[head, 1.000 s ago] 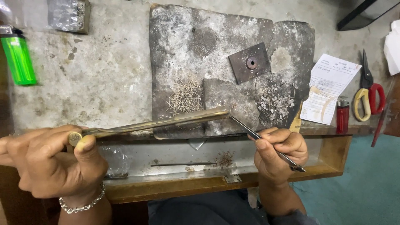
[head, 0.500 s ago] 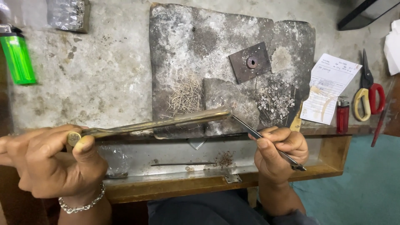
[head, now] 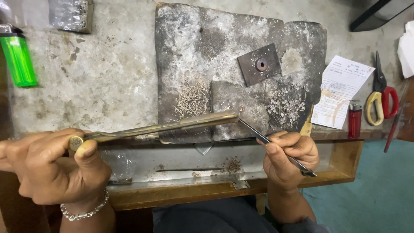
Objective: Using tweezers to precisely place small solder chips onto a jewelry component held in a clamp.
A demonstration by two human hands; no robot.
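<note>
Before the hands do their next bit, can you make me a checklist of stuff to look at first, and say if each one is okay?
1. Left hand has a firm grip on the brass blowpipe: ok, thumb pressed at its near end.
2. Right hand holds the tweezers: ok, pinched like a pen.
3. Tweezer tips meet the blowpipe's far end over the grey soldering slab: ok, they come together there.
4. Something tiny held in the tips: cannot tell, too small.
5. Pile of thin wire bits lies apart from the tips: ok.
6. Green lighter out of the way: ok, far left on the bench.
</note>
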